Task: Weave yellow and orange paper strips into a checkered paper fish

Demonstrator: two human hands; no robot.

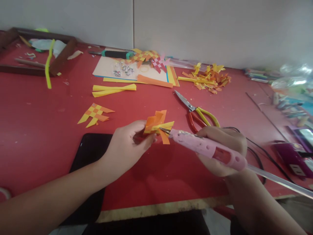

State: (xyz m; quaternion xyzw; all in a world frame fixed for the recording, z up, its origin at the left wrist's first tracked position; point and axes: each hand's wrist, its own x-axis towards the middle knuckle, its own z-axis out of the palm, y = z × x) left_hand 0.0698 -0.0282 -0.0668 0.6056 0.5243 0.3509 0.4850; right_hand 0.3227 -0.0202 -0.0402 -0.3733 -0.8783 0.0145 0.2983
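Observation:
Pinched in my left hand (130, 140) is a woven paper fish (155, 124) of orange and yellow strips, held above the red table. My right hand (217, 147) grips a pink hot glue gun (195, 142), a clear glue stick (278, 179) sticking out of its rear. The metal nozzle touches, or almost touches, a yellow strip of the fish. On the table to the left lies another orange and yellow woven fish (95, 114). Scissors (193, 109) with red and yellow handles rest just beyond my right hand.
A black phone (90, 151) lies under my left forearm. Yellow paper strips (113, 89), a scrap pile (210, 78), a cutter (114, 54) and sheets with googly eyes (124, 69) sit farther back. A wooden frame (63, 55) stands left; a purple power strip (290, 156) and black cord are right.

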